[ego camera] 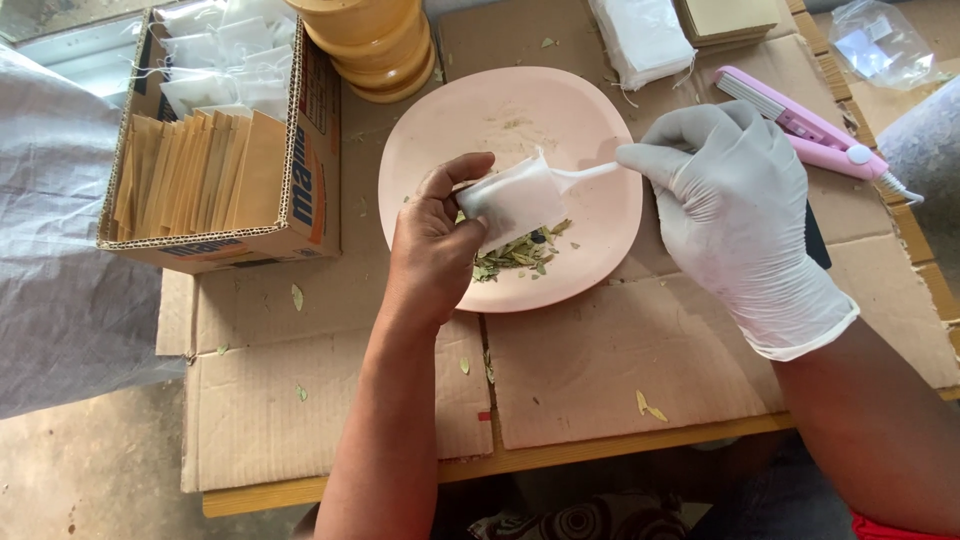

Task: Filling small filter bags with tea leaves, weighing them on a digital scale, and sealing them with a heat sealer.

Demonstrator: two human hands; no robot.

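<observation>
My bare left hand [432, 240] holds a small white pouch [512, 200] tilted over a pink plate [500, 110]. My right hand [735, 200], in a white glove, pinches the handle of a white plastic spoon [585, 174] whose bowl end goes into the pouch's mouth. A small heap of dried green leaves [520, 255] lies on the plate just under the pouch.
A cardboard box [300, 190] at the left holds tan envelopes and white pouches. Yellow stacked lids [375, 45] stand behind the plate. A pink handheld sealer [800, 125] lies at the right, with white pouches [645, 35] beyond. Flattened cardboard [600, 370] covers the table, strewn with loose leaves.
</observation>
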